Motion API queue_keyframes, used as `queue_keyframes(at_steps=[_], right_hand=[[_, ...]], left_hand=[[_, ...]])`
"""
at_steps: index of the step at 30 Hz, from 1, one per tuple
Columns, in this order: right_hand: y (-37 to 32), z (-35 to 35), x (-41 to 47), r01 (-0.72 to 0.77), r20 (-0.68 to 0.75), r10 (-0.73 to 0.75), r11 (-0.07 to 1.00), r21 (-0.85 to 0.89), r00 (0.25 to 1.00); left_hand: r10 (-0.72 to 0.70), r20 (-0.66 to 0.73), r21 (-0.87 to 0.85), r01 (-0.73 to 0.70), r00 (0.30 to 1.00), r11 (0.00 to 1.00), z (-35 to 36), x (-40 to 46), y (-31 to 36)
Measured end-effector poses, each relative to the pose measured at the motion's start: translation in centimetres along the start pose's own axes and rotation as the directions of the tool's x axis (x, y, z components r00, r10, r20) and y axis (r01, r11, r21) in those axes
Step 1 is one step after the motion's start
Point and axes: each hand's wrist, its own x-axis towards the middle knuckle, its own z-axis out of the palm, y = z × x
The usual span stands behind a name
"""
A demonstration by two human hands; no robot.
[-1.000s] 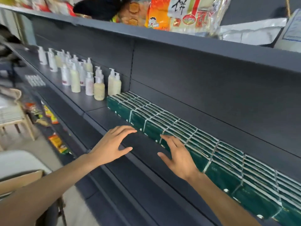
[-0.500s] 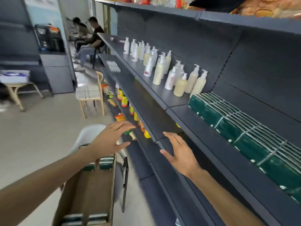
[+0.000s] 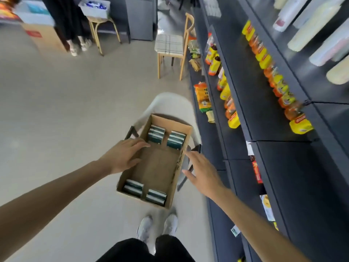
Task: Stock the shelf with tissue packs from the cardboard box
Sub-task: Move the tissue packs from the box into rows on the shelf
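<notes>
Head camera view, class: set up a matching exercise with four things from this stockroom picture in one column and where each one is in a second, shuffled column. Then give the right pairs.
Things
1. cardboard box
2. left hand
3. right hand
4. wooden chair

Places
A. outside the box's right wall, holding nothing
B. farther down the aisle, beside the shelving
C. over the box's left wall, fingers reaching inside
D. on a white chair seat, in front of the person's shoes

Pairs: 1-D, 2-C, 3-A, 4-B
</notes>
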Motion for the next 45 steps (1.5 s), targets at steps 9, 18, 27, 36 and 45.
queue_keyframes(at_steps=[9,18,27,36,45], right_hand=[[3.5,16.6,2.7,0.026,0.210,-0.050,0.993,0.117,0.976],[5.4,33.4,2.7,-0.236,0.400,0.173,0.965,0.114,0.900],[4.9,42.0,5.6,-0.387,0.415,0.371,0.921,-0.049,0.831],[5.0,44.1,6.8,-0.414,0.528,0.451,0.889,-0.196,0.719],[5.9,43.1,8.0,-0.422,0.535,0.477,0.877,-0.232,0.697]], left_hand=[[-0.195,0.267,-0.030,0.210,0.944,0.977,13.9,-1.5,-7.8],[-0.245,0.388,0.041,0.249,0.888,0.968,26.3,2.4,-13.1],[-0.217,0.657,0.401,-0.091,0.722,0.912,36.2,3.3,-15.5],[-0.258,0.648,0.356,0.015,0.717,0.934,36.9,4.1,-16.1],[-0.236,0.625,0.328,0.024,0.744,0.944,36.2,4.9,-15.8]])
